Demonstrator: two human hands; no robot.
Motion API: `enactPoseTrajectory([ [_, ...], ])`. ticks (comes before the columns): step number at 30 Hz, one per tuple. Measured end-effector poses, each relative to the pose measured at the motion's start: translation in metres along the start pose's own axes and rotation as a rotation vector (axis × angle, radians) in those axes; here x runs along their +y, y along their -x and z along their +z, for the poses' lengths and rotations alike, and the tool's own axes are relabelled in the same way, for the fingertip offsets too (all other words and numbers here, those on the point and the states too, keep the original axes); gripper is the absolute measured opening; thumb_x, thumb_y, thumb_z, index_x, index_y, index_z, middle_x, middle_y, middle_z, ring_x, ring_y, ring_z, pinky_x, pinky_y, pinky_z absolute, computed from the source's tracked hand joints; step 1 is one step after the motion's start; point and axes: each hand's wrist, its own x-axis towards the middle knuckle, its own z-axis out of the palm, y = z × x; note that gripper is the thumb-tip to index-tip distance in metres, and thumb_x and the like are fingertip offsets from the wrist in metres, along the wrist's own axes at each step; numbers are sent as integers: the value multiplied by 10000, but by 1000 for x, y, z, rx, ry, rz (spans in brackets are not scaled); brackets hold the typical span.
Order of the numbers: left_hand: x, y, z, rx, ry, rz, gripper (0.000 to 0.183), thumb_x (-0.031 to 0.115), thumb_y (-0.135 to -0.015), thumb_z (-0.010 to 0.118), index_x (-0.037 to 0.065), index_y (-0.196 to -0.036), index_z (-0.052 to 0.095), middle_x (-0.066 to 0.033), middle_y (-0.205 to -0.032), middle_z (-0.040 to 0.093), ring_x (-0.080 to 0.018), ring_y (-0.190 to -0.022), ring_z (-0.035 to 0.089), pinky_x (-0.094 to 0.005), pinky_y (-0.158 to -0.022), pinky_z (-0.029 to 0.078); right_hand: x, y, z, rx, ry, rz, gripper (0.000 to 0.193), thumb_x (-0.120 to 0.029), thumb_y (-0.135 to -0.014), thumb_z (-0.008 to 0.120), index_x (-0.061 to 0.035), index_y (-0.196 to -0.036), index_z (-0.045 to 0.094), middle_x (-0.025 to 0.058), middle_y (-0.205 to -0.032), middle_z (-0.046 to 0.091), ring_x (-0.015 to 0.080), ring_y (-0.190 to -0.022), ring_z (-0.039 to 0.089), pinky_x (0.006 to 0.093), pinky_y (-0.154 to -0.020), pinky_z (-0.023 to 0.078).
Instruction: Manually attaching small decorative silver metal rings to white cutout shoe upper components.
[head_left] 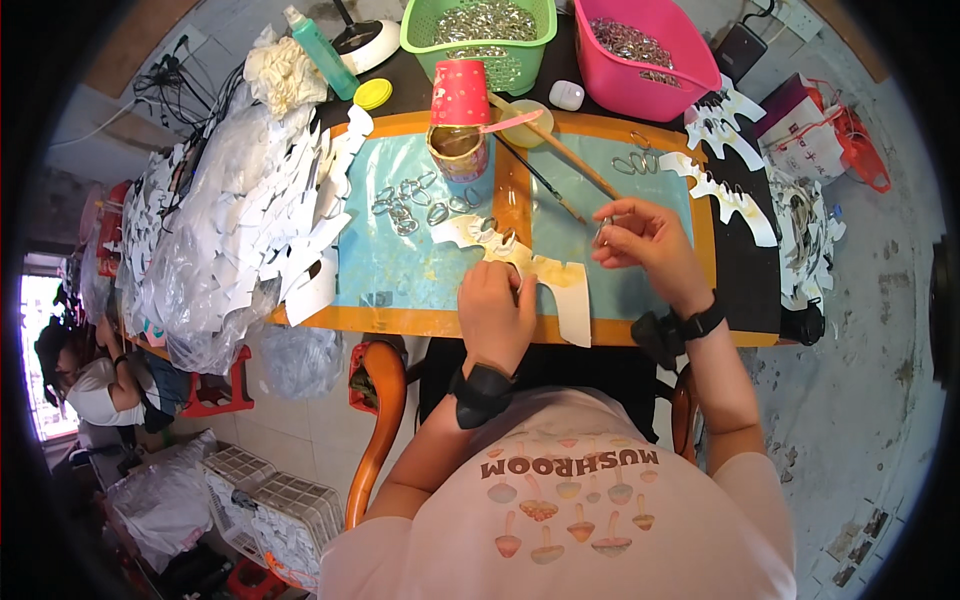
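Observation:
My left hand [495, 310] presses down on a white cut-out card strip [560, 285] smeared with yellowish glue, lying on the blue work mat [380, 260]. My right hand [645, 240] pinches a small metal ring [603, 230] just above the mat, to the right of the strip. Two rings sit stuck on the strip's upper end [495, 232]. Several loose metal rings [405, 205] lie on the mat to the left. An open glue tin [458, 150] with a pink paper cup [460, 92] behind it stands at the mat's far edge.
A big heap of white cut-out cards [240, 210] fills the table's left side. A green basket [480, 35] and a pink basket [650, 50] hold metal rings at the back. Finished strips [725, 190] lie at right. Two sticks [555, 150] cross the mat. Another person [90, 380] sits at left.

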Motion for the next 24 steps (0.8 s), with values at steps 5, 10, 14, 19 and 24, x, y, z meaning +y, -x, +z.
enactPoseTrajectory([
  [5, -14, 8, -15, -79, 736, -370, 128, -1, -942, 654, 0, -1031, 562, -46, -885, 666, -65, -695, 615, -213, -618, 494, 17, 10, 28, -4, 71, -77, 213, -139, -929, 712, -42, -1118, 706, 53, -905, 725, 88, -777, 674, 220, -665, 532],
  [10, -4, 19, -27, -30, 1037, -631, 209, -28, -944, 616, -39, -1141, 546, -82, -924, 674, -127, -766, 687, -241, -690, 578, 31, 6, 69, 3, -158, -113, 171, -70, -895, 738, -19, -1057, 720, 18, -897, 713, 52, -802, 636, 211, -705, 503],
  [14, -8, 21, -28, 3, 1065, -656, 214, -19, -934, 636, -34, -1131, 553, -66, -920, 667, -101, -715, 653, -217, -619, 535, 47, 1, 77, -10, -53, -142, 122, -38, -892, 732, -9, -1007, 701, 18, -892, 710, 63, -788, 650, 220, -721, 528],
  [19, -3, 12, -27, -68, 943, -529, 200, -29, -912, 647, -28, -1092, 561, -62, -962, 637, -75, -693, 590, -201, -572, 452, 53, 3, 83, 103, -96, -149, 104, -25, -887, 733, -5, -983, 697, 16, -887, 708, 65, -778, 665, 213, -712, 543],
  [24, -5, 9, -24, -71, 1082, -582, 136, -31, -913, 649, -22, -1037, 592, -50, -930, 641, -61, -669, 572, -201, -543, 429, 57, 5, 80, 126, -86, -152, 112, -17, -883, 737, -10, -987, 695, 18, -886, 703, 68, -773, 673, 209, -696, 550],
])
